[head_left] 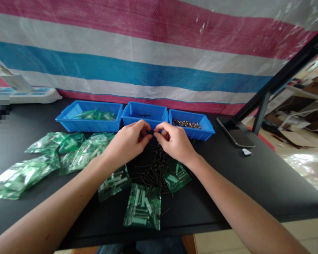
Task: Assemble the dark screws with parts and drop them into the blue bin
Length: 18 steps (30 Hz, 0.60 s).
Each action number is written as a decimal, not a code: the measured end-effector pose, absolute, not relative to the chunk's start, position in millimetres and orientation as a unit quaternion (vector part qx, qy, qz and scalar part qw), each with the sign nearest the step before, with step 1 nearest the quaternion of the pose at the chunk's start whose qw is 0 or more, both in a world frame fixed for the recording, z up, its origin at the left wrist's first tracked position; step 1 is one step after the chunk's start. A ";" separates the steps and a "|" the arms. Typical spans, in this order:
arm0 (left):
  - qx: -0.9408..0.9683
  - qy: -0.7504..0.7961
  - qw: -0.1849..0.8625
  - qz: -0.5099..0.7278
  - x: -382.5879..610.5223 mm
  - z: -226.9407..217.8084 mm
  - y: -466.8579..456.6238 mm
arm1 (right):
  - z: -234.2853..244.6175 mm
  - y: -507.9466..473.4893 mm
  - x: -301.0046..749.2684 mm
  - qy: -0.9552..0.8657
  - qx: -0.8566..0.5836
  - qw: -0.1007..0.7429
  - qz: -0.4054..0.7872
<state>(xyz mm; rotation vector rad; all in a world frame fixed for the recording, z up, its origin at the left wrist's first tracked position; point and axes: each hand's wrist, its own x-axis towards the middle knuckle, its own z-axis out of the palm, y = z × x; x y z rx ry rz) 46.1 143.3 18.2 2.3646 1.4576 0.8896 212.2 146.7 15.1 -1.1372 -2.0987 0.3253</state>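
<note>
My left hand (131,139) and my right hand (175,139) meet over the table, in front of the middle blue bin (145,119). Both pinch a small dark screw (150,133) held level between their fingertips. Below the hands lies a loose pile of dark screws (153,173). Green plastic packets with pale plugs inside lie around the pile: one packet (143,208) in front, another packet (177,176) under my right wrist, and a third packet (115,183) beside my left forearm.
The left bin (90,123) holds green packets; the right bin (201,133) holds small shiny metal parts. Several filled green bags (26,173) lie at left. A phone (235,132) and a white earbud (246,152) lie at right, near a black frame post (261,113).
</note>
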 end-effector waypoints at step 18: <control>0.802 0.505 0.098 0.303 45.7 19.9 143.2 | 12.7 147.6 211.8 -0.809 -0.447 0.360 0.126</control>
